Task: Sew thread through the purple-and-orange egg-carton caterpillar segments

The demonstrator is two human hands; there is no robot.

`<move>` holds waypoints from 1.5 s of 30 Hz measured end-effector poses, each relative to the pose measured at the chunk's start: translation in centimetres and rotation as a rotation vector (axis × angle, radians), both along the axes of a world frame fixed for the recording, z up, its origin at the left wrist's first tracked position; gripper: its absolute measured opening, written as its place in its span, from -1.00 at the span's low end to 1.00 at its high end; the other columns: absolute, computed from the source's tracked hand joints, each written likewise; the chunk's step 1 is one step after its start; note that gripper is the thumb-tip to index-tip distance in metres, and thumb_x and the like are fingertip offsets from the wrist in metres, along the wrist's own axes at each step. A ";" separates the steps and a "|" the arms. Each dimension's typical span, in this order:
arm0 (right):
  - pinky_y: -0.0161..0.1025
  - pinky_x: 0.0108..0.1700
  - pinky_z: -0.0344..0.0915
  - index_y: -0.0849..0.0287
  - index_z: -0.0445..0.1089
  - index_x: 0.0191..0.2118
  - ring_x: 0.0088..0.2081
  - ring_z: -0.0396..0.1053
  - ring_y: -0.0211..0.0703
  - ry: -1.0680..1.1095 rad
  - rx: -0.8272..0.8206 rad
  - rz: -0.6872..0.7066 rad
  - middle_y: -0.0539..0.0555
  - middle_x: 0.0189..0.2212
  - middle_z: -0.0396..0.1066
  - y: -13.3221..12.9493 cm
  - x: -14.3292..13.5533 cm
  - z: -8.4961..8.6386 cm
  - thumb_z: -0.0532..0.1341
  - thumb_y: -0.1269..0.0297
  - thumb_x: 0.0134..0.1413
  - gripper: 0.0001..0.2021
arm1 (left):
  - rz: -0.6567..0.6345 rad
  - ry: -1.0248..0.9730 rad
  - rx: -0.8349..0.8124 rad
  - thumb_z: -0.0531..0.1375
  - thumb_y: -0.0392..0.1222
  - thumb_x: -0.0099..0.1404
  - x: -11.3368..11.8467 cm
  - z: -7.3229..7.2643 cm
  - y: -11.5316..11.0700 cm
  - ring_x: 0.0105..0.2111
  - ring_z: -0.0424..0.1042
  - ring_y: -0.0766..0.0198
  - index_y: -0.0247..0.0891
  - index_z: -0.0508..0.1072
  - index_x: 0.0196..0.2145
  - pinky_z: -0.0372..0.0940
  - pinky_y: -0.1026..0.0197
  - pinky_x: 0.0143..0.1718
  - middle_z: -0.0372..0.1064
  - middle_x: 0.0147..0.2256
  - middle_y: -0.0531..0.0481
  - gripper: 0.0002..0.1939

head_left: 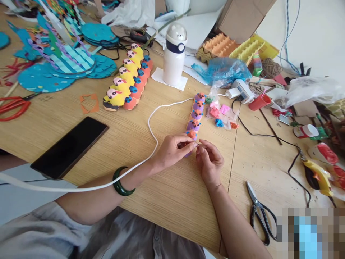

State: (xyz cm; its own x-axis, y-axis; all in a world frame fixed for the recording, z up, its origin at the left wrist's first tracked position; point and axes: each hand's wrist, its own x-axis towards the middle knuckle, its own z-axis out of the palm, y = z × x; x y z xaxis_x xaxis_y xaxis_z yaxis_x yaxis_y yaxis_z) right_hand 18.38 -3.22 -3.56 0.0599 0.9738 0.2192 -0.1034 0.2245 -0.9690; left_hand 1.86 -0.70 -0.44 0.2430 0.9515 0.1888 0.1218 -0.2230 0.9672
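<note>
A row of purple and orange modelled heads with blue ears and dark face marks stands on the table. At its near end, my left hand is closed in a pinch, partly covering the last head. Beside it on the right, my right hand has thumb and index finger pressed together, the other fingers curled. A tiny dark bit shows between the two hands' fingertips, too small to name. Just right of the row lie small lumps of pink clay and blue clay on clear wrappers.
Yellow and orange painted egg-carton figures stand left of a white bottle. A phone and red-handled scissors lie left; black-handled scissors lie right. A white cable crosses over my left forearm. A glue gun rests far right.
</note>
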 end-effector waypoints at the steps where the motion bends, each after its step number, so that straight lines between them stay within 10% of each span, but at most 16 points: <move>1: -0.32 -0.50 0.23 -0.05 0.60 -0.05 -0.53 0.23 -0.34 -0.016 0.011 -0.011 -0.06 -0.46 0.38 0.0 -0.1 0.1 0.34 0.20 0.23 -0.81 | 0.004 0.017 0.023 0.25 -0.15 0.39 0.0 0.1 0.0 -0.42 0.36 0.36 -0.36 0.64 -0.28 0.21 0.30 -0.38 0.52 -0.38 -0.03 -0.77; 15: -0.37 -0.54 0.21 0.09 0.56 -0.24 -0.57 0.22 -0.39 -0.003 -0.048 -0.089 -0.05 -0.46 0.47 0.2 -0.4 0.4 0.37 0.20 0.18 -0.90 | 0.001 0.045 0.101 0.17 -0.13 0.47 -0.1 0.1 0.0 -0.48 0.22 0.40 -0.33 0.50 -0.49 0.13 0.30 -0.41 0.27 -0.53 0.09 -0.62; 45: -0.25 -0.38 0.37 0.03 0.61 -0.12 -0.41 0.41 -0.27 -0.294 0.081 -0.163 0.00 -0.38 0.55 -0.3 -0.4 -0.4 0.31 0.23 0.25 -0.85 | 0.004 0.050 0.077 0.23 -0.14 0.41 0.1 -0.3 -0.1 -0.42 0.43 0.35 -0.32 0.62 -0.41 0.30 0.32 -0.37 0.53 -0.43 -0.02 -0.71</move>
